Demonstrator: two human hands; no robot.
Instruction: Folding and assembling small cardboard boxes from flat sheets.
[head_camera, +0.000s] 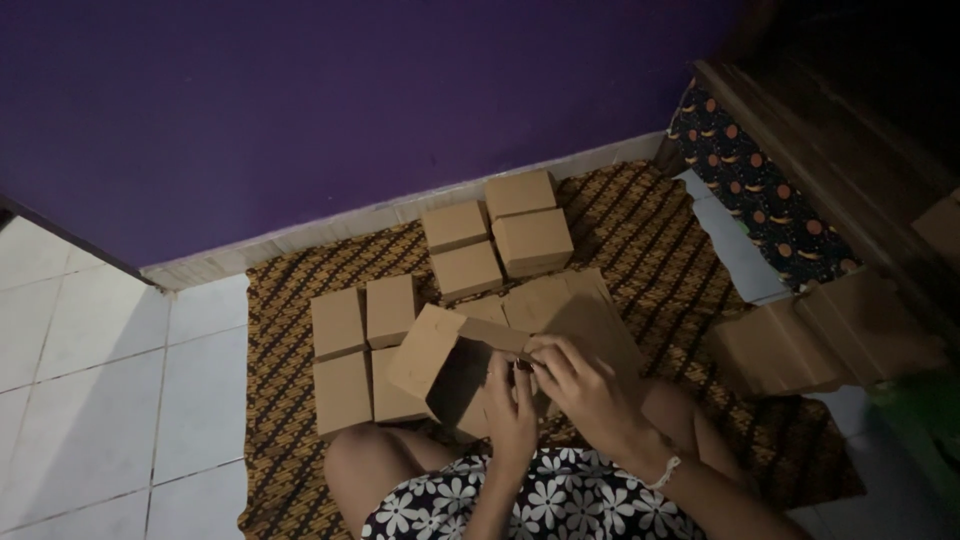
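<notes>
I hold a brown cardboard box (432, 352) tilted over my lap, its dark open side facing me. My left hand (511, 412) grips the box's near edge from below. My right hand (583, 385) presses a flap at the box's top right corner. Both hands touch each other at the flap. Several closed brown boxes (360, 320) lie in a block to the left on the patterned mat (290, 450).
More closed boxes (497, 232) are grouped near the purple wall (300, 100). Flat folded cardboard blanks (820, 335) lie stacked at the right. A dark wooden step (830, 150) rises at the far right. White floor tiles (90, 400) spread to the left.
</notes>
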